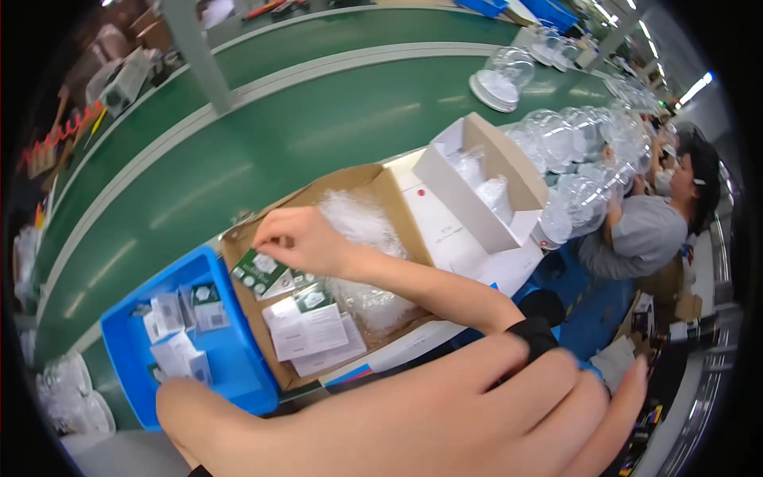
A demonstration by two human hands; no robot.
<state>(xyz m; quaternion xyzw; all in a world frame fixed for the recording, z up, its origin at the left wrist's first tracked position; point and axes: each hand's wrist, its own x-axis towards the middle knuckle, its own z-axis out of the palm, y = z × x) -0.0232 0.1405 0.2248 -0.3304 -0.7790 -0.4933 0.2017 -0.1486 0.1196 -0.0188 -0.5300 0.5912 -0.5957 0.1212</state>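
My right hand [306, 240] reaches across an open cardboard box [413, 230]. Its thumb and fingertips pinch the upper edge of a small green packet [261, 274] inside it. Below lie white printed leaflets [310, 330] and another green packet [312, 296]. Beside them is a heap of clear plastic bags [358, 238]. My left hand [445, 409] is large and close in the foreground, slightly blurred, fingers stretched toward the right with nothing seen in them; its palm side is hidden.
Left of the box stands a blue bin [115, 334] holding several small packets. A white carton [517, 171] with bagged parts sits to the right. Clear domes [548, 135] line the green conveyor [318, 127]. A co-worker [648, 230] in grey handles domes at the far right.
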